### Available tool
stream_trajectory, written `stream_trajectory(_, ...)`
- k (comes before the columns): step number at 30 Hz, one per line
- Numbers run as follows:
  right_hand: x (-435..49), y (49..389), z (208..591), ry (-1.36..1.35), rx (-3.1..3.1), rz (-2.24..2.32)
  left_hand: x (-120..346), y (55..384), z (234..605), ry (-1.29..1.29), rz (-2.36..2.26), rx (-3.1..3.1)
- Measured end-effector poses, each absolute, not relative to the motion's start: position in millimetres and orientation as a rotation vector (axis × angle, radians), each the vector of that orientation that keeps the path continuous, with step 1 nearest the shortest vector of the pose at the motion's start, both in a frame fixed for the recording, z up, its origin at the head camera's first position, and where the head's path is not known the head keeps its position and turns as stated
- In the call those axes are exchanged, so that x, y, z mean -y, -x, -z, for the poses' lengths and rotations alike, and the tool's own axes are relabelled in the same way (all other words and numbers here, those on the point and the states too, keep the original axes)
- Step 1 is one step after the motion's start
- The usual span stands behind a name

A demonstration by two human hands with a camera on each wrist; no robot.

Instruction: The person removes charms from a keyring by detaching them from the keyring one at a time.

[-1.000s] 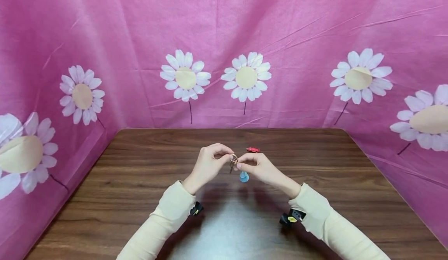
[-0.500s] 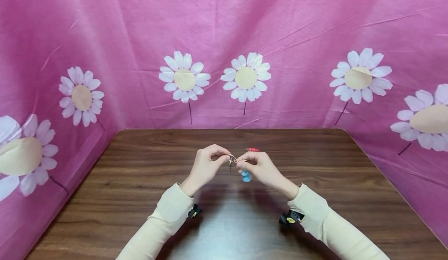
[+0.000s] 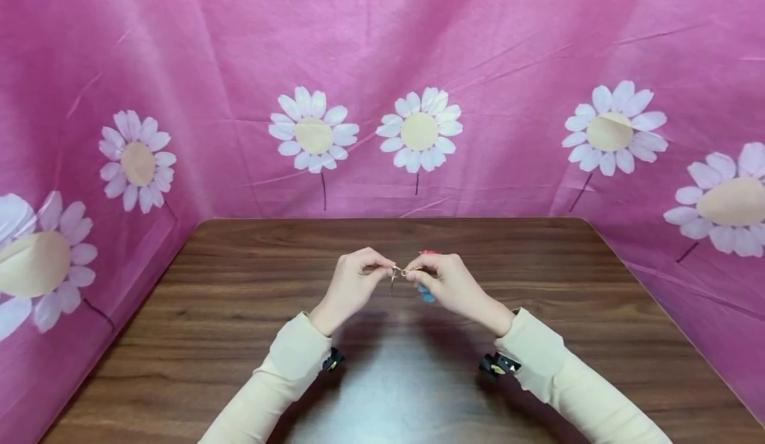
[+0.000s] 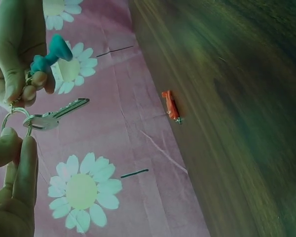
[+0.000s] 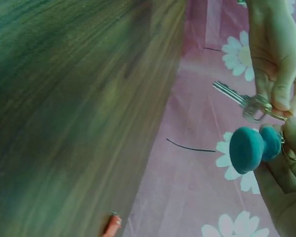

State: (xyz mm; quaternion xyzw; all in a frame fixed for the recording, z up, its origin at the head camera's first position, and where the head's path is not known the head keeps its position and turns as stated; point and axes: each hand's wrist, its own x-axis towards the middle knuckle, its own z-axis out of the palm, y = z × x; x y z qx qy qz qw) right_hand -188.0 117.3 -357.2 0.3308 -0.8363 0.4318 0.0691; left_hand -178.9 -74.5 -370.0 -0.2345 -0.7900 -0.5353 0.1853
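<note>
In the head view my left hand (image 3: 352, 288) and right hand (image 3: 454, 291) meet above the table. Between the left thumb and fingers I pinch a metal key ring (image 4: 16, 109), from which a silver key (image 4: 56, 117) hangs. The right hand pinches gold-coloured chain links (image 4: 27, 90) joined to that ring. A blue charm with two rounded ends (image 5: 246, 150) dangles below the right fingers, partly covered in the head view. The exact spot where ring and links meet is partly hidden by fingertips.
On the wooden table (image 3: 239, 338) behind the right hand lies a small red object (image 4: 170, 105) with a metal end, its kind unclear. A pink cloth (image 3: 508, 46) with white flowers encloses the table's back and sides.
My hands have drawn slightly apart, with the ring and links stretched between them. The blue charm has shifted right, further behind the right hand, which now covers more of the red object.
</note>
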Motion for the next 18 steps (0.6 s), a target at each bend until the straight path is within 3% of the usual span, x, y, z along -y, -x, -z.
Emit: stream_trajectory(18, -126, 186, 350, -0.919, 2.779, -1.648, 69, 177, 373, 0.766, 1.512, 2.283)
